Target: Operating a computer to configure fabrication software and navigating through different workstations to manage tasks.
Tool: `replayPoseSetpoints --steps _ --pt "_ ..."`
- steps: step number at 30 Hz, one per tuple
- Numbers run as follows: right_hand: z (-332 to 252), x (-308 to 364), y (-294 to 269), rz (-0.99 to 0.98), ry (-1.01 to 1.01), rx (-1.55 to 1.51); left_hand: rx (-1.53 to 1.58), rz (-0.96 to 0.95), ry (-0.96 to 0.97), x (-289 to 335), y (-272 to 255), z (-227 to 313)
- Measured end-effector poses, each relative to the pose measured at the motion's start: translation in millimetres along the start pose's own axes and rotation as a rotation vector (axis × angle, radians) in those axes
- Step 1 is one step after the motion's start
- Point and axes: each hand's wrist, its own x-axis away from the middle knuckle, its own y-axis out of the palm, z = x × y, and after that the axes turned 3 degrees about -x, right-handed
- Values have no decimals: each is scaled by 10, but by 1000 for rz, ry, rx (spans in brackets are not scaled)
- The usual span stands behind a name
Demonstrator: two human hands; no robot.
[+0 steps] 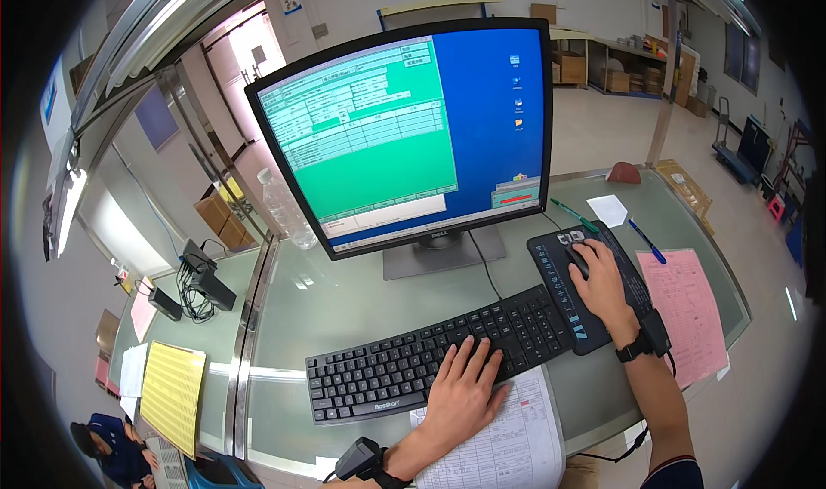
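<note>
My left hand (465, 396) lies over the right part of a black keyboard (372, 375), its fingers stretched out and resting on the keys. Beneath its palm is a white printed form (516, 442) on the glass tabletop. My right hand (601, 284) is curved over a dark computer mouse (578, 258) on a black mouse pad (594, 330). Behind the keyboard stands a monitor (370, 179) showing a green form window beside a blue desktop. Black straps with small boxes are on both wrists.
A pink sheet (684, 313), blue pen (647, 241) and green pen (574, 215) lie near the mouse pad. A clear bottle (286, 209) stands left of the monitor. Further left are power adapters (209, 281) with cables and a yellow sheet (174, 394). Another person (116, 446) sits at lower left.
</note>
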Motion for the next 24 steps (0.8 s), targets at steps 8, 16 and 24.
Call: replayPoseSetpoints --steps 8,16,24 --pt "9 2 4 10 -12 9 0 -7 2 3 3 -1" --pt "-8 5 -1 21 -7 12 3 -10 4 2 -10 -5" --pt "-17 5 -12 24 -2 9 0 -4 7 0 -7 -3"
